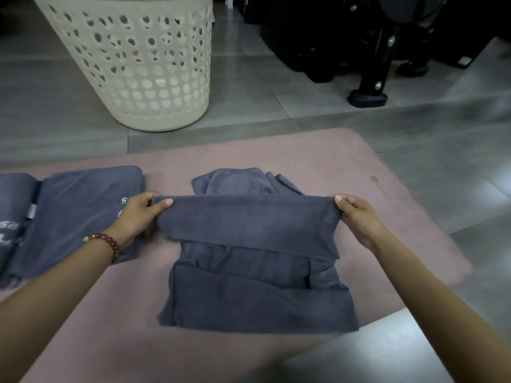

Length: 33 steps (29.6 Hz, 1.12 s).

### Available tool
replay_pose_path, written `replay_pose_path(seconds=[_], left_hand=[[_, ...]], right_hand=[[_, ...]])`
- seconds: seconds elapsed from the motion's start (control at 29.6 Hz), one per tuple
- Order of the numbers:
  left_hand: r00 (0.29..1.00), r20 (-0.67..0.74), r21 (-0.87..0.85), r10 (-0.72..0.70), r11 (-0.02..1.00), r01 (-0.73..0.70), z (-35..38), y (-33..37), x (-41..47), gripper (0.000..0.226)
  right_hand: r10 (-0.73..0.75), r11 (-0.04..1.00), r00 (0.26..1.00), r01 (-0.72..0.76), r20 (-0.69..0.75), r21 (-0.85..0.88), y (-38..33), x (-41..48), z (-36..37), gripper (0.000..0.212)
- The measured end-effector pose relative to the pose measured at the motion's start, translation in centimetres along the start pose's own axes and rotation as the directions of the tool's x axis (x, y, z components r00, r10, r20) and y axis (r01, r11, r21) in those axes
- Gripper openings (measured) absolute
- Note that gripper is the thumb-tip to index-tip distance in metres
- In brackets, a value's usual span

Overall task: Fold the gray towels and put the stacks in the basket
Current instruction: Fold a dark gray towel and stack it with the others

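Observation:
A gray towel (249,225) is stretched between my two hands above a loose pile of gray towels (257,297) on the pink mat (345,161). My left hand (141,214) pinches the towel's left corner. My right hand (356,214) pinches its right corner. The held towel's upper edge is lifted and its lower part drapes onto the pile. A folded gray towel stack (80,208) with white lettering lies on the mat at the left, partly under my left hand. The cream perforated basket (138,64) stands on the floor beyond the mat.
Gray floor tiles (276,106) surround the mat. A black stand with a foot (367,98) and dark equipment sit at the upper right. A second folded gray towel (13,205) lies at the far left edge.

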<state>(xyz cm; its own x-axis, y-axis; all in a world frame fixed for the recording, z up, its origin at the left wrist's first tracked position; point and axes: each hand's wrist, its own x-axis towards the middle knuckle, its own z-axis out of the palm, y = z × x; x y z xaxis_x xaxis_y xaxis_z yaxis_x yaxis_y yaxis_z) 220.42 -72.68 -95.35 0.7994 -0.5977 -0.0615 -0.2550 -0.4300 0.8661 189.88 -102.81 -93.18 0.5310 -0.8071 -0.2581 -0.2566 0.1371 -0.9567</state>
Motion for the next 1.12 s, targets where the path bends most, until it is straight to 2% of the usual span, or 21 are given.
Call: replay_pose_path(seconds=[0.1,0.17,0.24,0.3,0.37,0.47,0.54,0.57,0.68,0.78,0.85,0.91,0.95,1.05,1.12], left_hand=[[0.992,-0.109,-0.028,0.057,0.998,-0.061,0.6,0.8,0.2,0.035],[0.974,-0.207,-0.061,0.093,0.992,-0.108,1.2,1.5,0.4,0.034],[0.941,-0.317,-0.075,0.119,0.986,-0.15,1.4,2.4,0.7,0.031],[0.926,-0.346,-0.061,0.15,0.981,-0.182,1.5,3.2,1.0,0.03],[0.95,-0.275,-0.031,0.147,0.986,-0.161,1.6,3.1,1.3,0.022],[0.991,-0.124,0.065,0.046,0.997,-0.038,1.9,1.7,1.5,0.019],[0.998,-0.06,0.111,0.023,0.994,-0.017,1.8,0.7,1.4,0.024],[0.999,-0.048,0.115,0.027,0.993,-0.021,1.8,0.5,1.4,0.023],[0.991,-0.124,0.073,0.057,0.996,-0.049,1.6,1.3,1.9,0.02],[0.953,-0.283,0.049,0.112,0.994,-0.102,0.8,3.1,4.0,0.037],[0.941,-0.315,0.038,0.123,0.992,-0.117,0.5,2.8,5.8,0.038],[0.953,-0.29,0.044,0.086,0.996,-0.076,1.5,1.6,7.6,0.044],[0.963,-0.266,0.063,0.051,0.997,-0.036,2.3,0.8,8.1,0.046],[0.983,-0.175,0.097,-0.063,0.992,0.081,4.9,-1.4,9.2,0.041],[0.991,-0.118,0.114,-0.062,0.991,0.076,6.6,-2.7,9.8,0.041]], right_hand=[[-0.145,0.988,0.983,0.149,-0.11,0.026,-0.6,-0.2,0.4,0.018],[-0.248,0.968,0.948,0.249,-0.2,-0.021,-1.7,-0.6,1.0,0.017],[-0.392,0.916,0.885,0.349,-0.251,-0.2,-2.9,-0.5,1.4,0.016],[-0.458,0.843,0.867,0.353,-0.198,-0.405,-3.7,-0.1,1.5,0.014],[-0.362,0.836,0.918,0.245,-0.159,-0.491,-3.7,0.5,1.5,0.021],[-0.034,0.881,0.996,-0.008,-0.079,-0.473,-2.8,1.0,0.7,0.037],[0.176,0.865,0.984,-0.143,0.023,-0.48,-1.9,0.8,0.5,0.028],[0.217,0.863,0.975,-0.169,0.047,-0.476,-1.4,0.8,0.4,0.025],[0.154,0.938,0.988,-0.149,-0.008,-0.313,-1.0,1.9,0.9,0.022],[0.092,0.989,0.995,-0.095,-0.03,-0.117,-1.7,4.0,2.4,0.023],[0.066,0.992,0.998,-0.066,-0.005,-0.107,-1.5,5.3,3.9,0.024],[0.028,0.979,0.999,-0.022,0.027,-0.202,-0.7,7.3,5.2,0.029],[-0.01,0.946,0.998,0.028,0.058,-0.324,-0.2,8.1,5.6,0.032],[-0.061,0.716,0.981,0.171,0.184,-0.677,2.3,10.5,6.1,0.038],[-0.079,0.624,0.967,0.238,0.243,-0.744,4.2,11.4,6.0,0.035]])
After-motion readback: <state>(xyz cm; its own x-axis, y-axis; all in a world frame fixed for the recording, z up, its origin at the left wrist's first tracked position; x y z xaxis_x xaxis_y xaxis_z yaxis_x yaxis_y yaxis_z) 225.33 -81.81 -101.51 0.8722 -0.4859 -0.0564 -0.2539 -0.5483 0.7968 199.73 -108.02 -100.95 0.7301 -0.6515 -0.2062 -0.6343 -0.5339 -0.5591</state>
